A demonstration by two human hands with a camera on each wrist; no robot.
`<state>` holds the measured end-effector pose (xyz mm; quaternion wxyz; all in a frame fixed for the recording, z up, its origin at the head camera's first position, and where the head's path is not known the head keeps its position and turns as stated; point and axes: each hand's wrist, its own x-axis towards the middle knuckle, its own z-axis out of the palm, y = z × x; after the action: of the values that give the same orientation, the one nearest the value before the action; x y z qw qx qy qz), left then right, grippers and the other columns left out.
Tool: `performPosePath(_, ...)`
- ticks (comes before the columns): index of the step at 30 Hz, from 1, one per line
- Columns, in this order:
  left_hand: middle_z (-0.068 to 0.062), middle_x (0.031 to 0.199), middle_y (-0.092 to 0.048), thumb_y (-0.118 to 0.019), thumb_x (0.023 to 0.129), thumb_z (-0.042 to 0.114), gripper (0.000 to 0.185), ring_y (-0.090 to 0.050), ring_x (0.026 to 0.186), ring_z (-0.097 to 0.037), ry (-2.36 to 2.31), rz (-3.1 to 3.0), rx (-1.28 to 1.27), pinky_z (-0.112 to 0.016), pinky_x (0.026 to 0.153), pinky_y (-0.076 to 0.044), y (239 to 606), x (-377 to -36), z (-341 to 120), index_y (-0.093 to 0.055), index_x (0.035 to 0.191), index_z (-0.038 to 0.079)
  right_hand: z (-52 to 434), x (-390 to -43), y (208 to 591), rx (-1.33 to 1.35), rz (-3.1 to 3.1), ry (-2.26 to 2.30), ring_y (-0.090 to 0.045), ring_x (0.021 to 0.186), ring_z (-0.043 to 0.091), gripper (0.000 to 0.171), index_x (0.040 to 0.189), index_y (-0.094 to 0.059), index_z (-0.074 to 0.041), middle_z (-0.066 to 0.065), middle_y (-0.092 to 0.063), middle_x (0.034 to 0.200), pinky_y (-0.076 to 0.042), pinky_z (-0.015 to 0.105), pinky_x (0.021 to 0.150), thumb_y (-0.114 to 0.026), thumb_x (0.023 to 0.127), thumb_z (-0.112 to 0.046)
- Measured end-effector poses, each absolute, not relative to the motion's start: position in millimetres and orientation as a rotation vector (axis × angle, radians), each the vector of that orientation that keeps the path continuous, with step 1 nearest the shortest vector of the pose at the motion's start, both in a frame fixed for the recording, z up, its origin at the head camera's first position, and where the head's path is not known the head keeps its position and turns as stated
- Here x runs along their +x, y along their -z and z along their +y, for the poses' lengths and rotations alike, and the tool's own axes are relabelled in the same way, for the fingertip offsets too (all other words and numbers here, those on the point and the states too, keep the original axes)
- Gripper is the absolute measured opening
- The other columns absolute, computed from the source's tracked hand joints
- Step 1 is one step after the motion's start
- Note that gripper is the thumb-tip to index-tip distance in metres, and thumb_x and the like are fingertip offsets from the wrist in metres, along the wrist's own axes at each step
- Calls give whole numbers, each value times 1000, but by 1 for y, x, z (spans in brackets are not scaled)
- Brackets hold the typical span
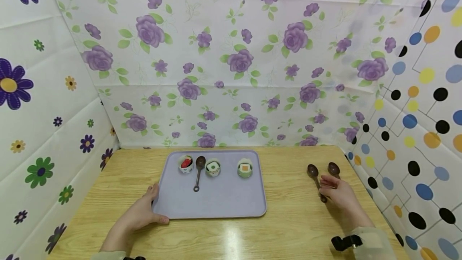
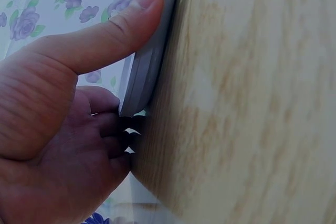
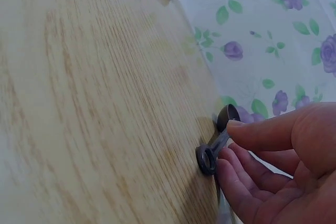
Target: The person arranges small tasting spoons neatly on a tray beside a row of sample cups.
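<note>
While L hand [image 1: 144, 212] on tray [image 1: 223, 200], R hand [image 1: 339, 193] at spoon [image 1: 315, 175].

tray [image 1: 216, 200]: plain pale lilac
table [image 1: 288, 228]: light wood grain
spoons [image 1: 315, 173]: dark brown
back wall [image 1: 231, 59]: white, purple roses, green leaves
left wall [image 1: 36, 111]: white, purple and green daisies
right wall [image 1: 422, 123]: white, blue, yellow, orange, black dots joined by thin lines

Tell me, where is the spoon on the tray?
In the head view, the spoon lies on the tray, at its back left, between the red-filled cup and the middle cup.
</note>
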<state>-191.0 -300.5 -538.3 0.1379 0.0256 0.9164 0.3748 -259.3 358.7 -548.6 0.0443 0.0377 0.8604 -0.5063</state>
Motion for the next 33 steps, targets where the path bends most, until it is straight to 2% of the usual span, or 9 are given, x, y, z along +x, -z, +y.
performPosePath(14,-41,169,-1,-104,63,42,151,1,157,-57,-1076,2647,63,-71,125,-7,539,-193,-301,-6,162,-18,356,-263,553,168,2652,1492,-64,128,46,56,149,-52,14,34,-60,143,-58,19,80,-72,99,-2)
performPosePath(27,-40,170,-1,-104,63,40,151,2,157,-57,-1094,2640,67,-70,125,-6,541,-193,-302,-6,162,-17,356,-267,554,197,2685,1455,-69,120,41,54,145,-55,15,33,-64,138,-59,20,78,-75,98,-2)
performPosePath(33,-40,170,-1,-103,63,41,151,2,157,-57,-1081,2644,70,-70,125,-7,542,-194,-302,-6,162,-17,356,-268,557,220,2734,1412,-73,112,34,52,141,-60,13,30,-69,132,-57,19,75,-78,97,-8)
